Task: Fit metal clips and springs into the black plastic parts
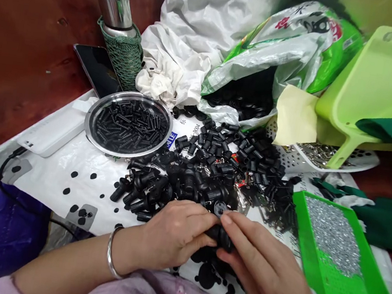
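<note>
Gripping a black part (pixel 223 240) together, the left hand (pixel 172 233) and the right hand (pixel 263 262) are meeting at the near edge of a pile of black pieces (pixel 192 178); the left is curling round the part and the right is pinching it. They are covering much of it, leaving its full shape hard to tell. A green tray (pixel 338 291) is holding silvery pieces (pixel 332 232).

Left hand (pixel 173 233) curled, right hand (pixel 268 267) straighter-fingered — both pinching, close together
</note>
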